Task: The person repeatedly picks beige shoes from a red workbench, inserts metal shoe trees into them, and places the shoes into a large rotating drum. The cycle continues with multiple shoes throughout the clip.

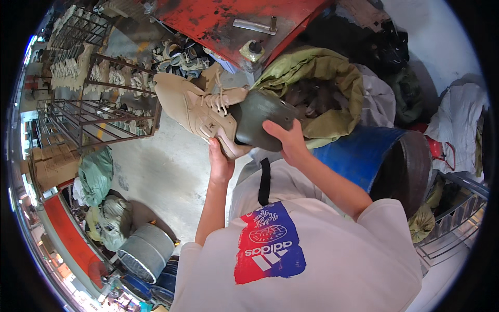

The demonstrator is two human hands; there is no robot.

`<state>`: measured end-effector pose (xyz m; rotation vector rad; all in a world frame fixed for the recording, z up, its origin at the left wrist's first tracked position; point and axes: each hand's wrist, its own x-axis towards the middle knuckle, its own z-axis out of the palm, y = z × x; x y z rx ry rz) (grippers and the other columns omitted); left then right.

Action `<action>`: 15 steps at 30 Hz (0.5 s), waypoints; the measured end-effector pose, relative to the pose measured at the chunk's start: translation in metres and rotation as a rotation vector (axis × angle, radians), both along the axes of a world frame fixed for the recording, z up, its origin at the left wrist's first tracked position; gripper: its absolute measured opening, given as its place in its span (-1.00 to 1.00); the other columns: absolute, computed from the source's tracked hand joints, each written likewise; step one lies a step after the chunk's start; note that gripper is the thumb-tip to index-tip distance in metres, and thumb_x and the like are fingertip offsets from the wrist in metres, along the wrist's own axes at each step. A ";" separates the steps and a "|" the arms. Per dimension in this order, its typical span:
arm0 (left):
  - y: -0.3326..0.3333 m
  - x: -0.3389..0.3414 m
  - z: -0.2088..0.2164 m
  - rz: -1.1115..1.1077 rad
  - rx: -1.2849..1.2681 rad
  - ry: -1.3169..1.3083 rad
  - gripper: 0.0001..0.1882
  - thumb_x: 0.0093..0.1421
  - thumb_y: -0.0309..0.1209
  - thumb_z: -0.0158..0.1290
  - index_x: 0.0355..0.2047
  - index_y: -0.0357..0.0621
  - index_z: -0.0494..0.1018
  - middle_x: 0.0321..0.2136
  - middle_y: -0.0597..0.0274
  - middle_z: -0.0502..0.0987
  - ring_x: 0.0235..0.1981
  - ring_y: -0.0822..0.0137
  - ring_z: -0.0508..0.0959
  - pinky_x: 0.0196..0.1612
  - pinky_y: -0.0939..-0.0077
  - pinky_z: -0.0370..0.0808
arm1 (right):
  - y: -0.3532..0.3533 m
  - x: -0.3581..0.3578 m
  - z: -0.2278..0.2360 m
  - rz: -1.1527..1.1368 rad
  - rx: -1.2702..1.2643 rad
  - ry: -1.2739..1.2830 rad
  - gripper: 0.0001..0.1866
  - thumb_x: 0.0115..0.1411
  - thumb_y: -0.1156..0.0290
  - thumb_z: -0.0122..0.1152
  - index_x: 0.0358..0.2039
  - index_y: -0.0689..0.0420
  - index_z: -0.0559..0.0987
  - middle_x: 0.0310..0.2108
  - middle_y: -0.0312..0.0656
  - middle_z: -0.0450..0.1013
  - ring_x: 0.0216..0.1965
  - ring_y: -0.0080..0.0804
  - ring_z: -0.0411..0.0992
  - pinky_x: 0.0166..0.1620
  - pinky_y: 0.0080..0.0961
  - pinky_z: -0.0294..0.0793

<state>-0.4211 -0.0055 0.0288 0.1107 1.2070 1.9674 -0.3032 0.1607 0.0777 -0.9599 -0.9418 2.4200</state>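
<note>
A tan lace-up shoe (184, 106) is held up in front of me, its toe pointing to the far left. My left hand (222, 165) is closed on the shoe near its heel, thumb against the side. A dark green shoe last (262, 118) sticks out of the shoe's ankle opening. Gripping that last from the right is my right hand (292, 143), with the thumb over its surface. How deep the last sits inside the shoe is hidden by the upper. The tan laces (217, 100) are threaded across the front.
Beyond the shoe stands a worn red table (208, 23) with a metal bar tool (254, 26) on it. An open olive sack (351, 86) holds dark items, beside a blue barrel (358, 156). Metal racks (122, 138) with shoes stand left; a shoe pile (182, 57) lies near the table.
</note>
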 end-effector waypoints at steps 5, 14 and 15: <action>0.057 -0.093 0.007 0.016 -0.116 0.046 -0.21 0.46 0.05 -0.12 0.47 -0.12 -0.11 0.39 0.10 0.15 0.38 0.17 0.23 0.37 0.18 0.28 | 0.047 -0.088 -0.038 -0.052 -0.123 -0.022 -0.46 0.25 0.24 0.35 0.14 0.22 0.42 0.00 -0.22 0.47 -0.03 -0.47 0.47 0.05 -0.48 0.51; 0.154 -0.204 -0.007 -0.130 -0.448 0.017 -0.22 0.43 0.09 -0.07 0.42 -0.19 0.07 0.30 0.11 0.30 0.27 0.21 0.37 0.29 0.27 0.35 | 0.125 -0.162 -0.087 -0.064 -0.360 0.013 -0.43 0.33 0.14 0.24 0.22 0.16 0.35 0.08 -0.22 0.43 0.07 -0.47 0.45 0.11 -0.45 0.47; 0.161 -0.212 -0.005 -0.156 -0.470 0.026 -0.24 0.43 0.08 -0.07 0.42 -0.19 0.09 0.29 0.11 0.31 0.27 0.22 0.37 0.29 0.29 0.35 | 0.129 -0.166 -0.090 -0.061 -0.381 -0.007 -0.43 0.33 0.14 0.24 0.22 0.17 0.35 0.08 -0.22 0.43 0.07 -0.46 0.45 0.12 -0.45 0.47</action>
